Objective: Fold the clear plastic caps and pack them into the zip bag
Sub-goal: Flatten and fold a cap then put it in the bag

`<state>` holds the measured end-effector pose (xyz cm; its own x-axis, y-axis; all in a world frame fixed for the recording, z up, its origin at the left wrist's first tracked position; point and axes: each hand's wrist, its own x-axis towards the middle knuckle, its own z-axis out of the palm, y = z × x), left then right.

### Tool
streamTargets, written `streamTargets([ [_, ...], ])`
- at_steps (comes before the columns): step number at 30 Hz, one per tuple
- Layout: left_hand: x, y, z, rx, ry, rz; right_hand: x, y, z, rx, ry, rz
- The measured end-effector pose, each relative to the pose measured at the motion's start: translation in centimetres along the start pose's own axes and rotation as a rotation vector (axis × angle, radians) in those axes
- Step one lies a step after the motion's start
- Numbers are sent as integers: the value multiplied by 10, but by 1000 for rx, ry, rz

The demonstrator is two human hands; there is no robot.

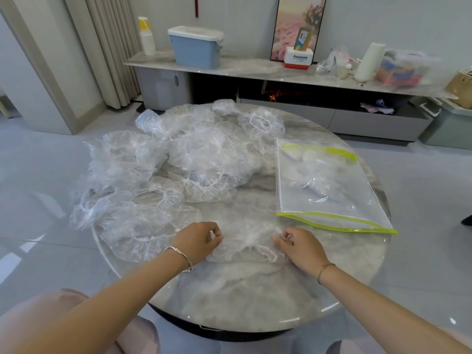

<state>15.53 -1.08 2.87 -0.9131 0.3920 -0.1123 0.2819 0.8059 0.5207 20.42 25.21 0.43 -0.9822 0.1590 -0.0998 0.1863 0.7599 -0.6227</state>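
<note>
my left hand point(198, 240) and right hand point(301, 247) each pinch one side of a clear cap point(249, 242) lying on the round table point(255, 297); zip bag point(324, 185) lies just right of the loose caps point(158, 169).

Clear plastic caps point(178, 162), edged in white gathered elastic, are pictured against a table point(255, 290) veined in grey and white marble. A transparent zip bag point(324, 185) is trimmed in lime green along two edges. A blue-grey bin point(196, 54) is topped by a white lid, a box point(298, 60) is marked in white and red, and a black-framed picture point(293, 24) is washed in pink. Beige is shown by the curtains point(112, 47), pale pink by the clothing point(46, 305), silver by a bangle point(178, 252).
</note>
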Motion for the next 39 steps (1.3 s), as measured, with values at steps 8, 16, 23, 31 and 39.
streamTargets([
  [8, 0, -7, 22, 438, 229, 533, -8, -17, -1, -75, 300, -297],
  [16, -5, -6, 24, 478, -233, 392, -11, -3, 20, -432, -211, -577],
  [23, -2, 18, 13, 728, -173, 352, -19, -11, 19, -425, -28, -727],
  [31, -18, 46, 11, 194, -86, 487, -29, -5, 17, -196, -7, -561],
  [39, 8, 17, 31, 119, -98, 281, -33, -9, 4, 498, -62, -59],
])
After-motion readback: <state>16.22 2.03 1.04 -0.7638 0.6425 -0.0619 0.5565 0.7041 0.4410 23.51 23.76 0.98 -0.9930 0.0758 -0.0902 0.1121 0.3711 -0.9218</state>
